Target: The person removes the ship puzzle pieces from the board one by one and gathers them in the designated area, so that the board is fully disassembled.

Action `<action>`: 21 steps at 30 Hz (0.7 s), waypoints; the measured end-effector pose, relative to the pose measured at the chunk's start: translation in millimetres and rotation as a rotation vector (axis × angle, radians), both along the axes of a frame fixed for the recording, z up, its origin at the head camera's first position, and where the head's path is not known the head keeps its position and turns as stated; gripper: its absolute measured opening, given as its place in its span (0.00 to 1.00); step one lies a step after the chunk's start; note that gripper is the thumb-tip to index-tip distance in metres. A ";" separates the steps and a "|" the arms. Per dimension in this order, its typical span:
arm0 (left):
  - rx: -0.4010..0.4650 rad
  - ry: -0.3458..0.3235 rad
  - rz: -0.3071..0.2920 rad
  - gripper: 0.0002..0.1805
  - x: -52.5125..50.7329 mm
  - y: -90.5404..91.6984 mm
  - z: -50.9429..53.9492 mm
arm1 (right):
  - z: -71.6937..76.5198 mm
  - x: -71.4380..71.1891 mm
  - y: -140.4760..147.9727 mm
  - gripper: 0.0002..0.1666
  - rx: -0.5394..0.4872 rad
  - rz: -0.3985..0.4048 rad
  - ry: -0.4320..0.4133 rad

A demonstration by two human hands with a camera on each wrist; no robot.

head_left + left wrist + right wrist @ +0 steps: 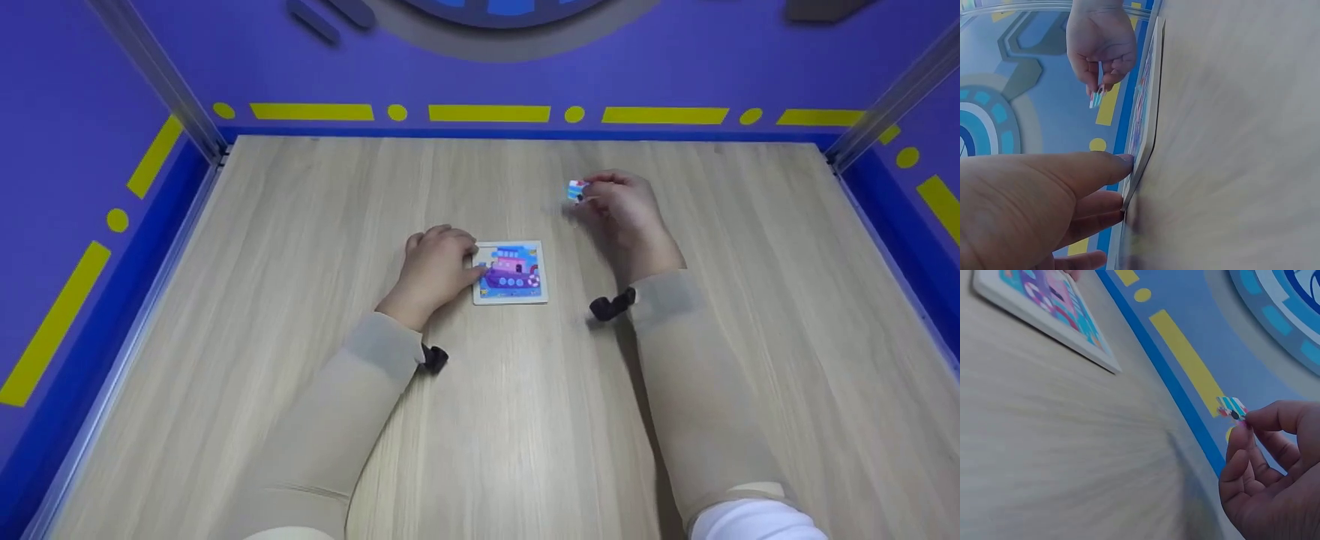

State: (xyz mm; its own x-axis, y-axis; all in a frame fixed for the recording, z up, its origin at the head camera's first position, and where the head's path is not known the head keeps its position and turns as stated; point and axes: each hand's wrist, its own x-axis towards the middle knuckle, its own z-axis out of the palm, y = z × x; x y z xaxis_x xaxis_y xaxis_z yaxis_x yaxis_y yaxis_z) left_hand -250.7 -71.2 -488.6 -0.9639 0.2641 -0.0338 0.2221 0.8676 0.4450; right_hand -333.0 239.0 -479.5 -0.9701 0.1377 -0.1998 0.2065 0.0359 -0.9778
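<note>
A square picture puzzle (512, 279) in a white frame shows a pink and purple boat; its upper left part has a pale patch. The left hand (441, 268) is at the frame's left edge, its thumb over the picture and its other fingers along the side, as the left wrist view shows too. Beyond the frame to the right, the right hand (624, 213) pinches a small colourful piece (1233, 408) between thumb and fingertips, held up off the table. In the left wrist view the same piece (1096, 98) hangs below those fingertips.
The wooden table (315, 195) reaches back to a purple wall (487, 82) with yellow dashes and dots. Side walls stand at left (67, 150) and right (926, 165). Black wrist devices (613, 304) sit at both cuffs.
</note>
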 end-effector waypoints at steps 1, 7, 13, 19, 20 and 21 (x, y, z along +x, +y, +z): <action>0.000 0.002 0.001 0.21 -0.2 0.0 0.0 | 0.3 -0.2 2.4 0.09 -0.012 -0.011 -0.002; 0.011 0.005 0.002 0.21 -0.7 -1.1 -1.1 | 1.0 -0.3 13.3 0.11 -0.038 -0.036 -0.029; -0.012 -0.009 -0.024 0.20 0.0 -2.4 -2.1 | -1.6 -0.3 18.1 0.18 -0.027 -0.048 -0.060; -0.048 -0.029 -0.064 0.23 2.4 -4.0 1.7 | -2.7 -1.7 24.1 0.21 0.139 -0.038 -0.092; -0.049 -0.034 -0.069 0.24 2.7 -4.2 2.4 | -2.4 -1.8 25.0 0.21 0.156 -0.036 -0.093; -0.052 -0.037 -0.072 0.24 3.0 -4.3 3.0 | -2.4 -2.0 25.7 0.21 0.170 -0.038 -0.093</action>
State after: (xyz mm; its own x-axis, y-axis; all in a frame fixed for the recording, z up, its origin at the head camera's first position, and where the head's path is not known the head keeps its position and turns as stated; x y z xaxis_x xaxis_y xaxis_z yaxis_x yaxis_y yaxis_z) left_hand -247.6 -75.5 -485.6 -0.9402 0.3298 -0.0846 0.2690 0.8719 0.4092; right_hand -335.0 264.7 -481.8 -0.9420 0.2136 -0.2588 0.2999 0.1895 -0.9350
